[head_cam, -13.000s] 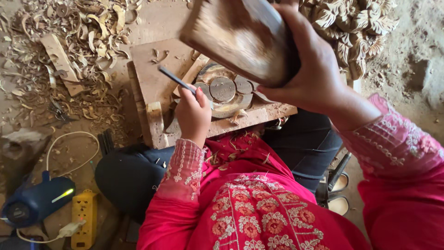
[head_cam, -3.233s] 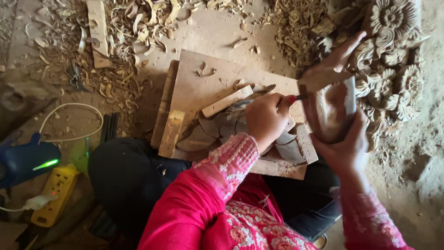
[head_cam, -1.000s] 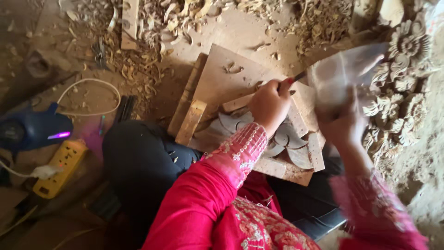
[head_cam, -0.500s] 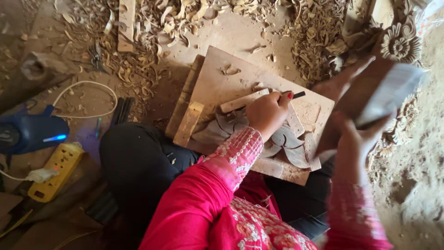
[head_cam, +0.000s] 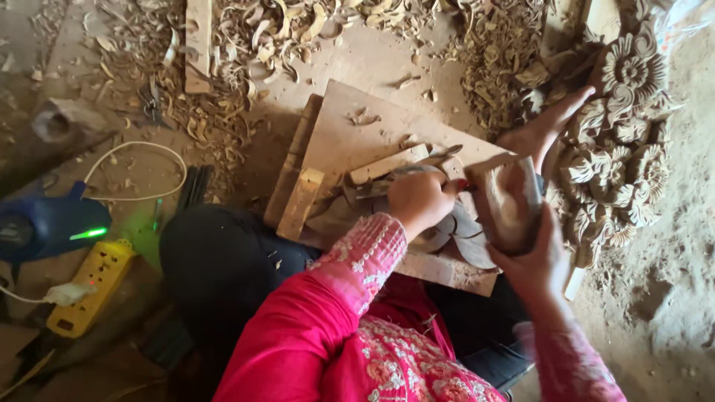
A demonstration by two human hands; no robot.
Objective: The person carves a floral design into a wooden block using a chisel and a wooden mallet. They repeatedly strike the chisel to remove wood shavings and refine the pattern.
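Observation:
My left hand [head_cam: 421, 201] is closed around a thin chisel [head_cam: 463, 184] with a red collar, its blade hidden under my fingers. The hand rests on a round carved wooden piece [head_cam: 456, 232] lying on a flat board [head_cam: 357, 138]. My right hand [head_cam: 533, 265] grips a worn wooden mallet block [head_cam: 509, 202] from below. The block stands right beside the chisel's end, next to my left hand. Whether they touch I cannot tell.
A carved floral panel [head_cam: 627, 149] lies at right, with a bare foot [head_cam: 542, 131] against it. Wood shavings [head_cam: 261, 33] cover the ground above. A wooden batten [head_cam: 301, 202] edges the board. A blue device [head_cam: 41, 223], yellow power strip [head_cam: 88, 289] and white cable [head_cam: 138, 167] lie left.
The mallet block in my right hand has swung down and left from a raised position to the chisel's end. My left hand stays on the carved piece.

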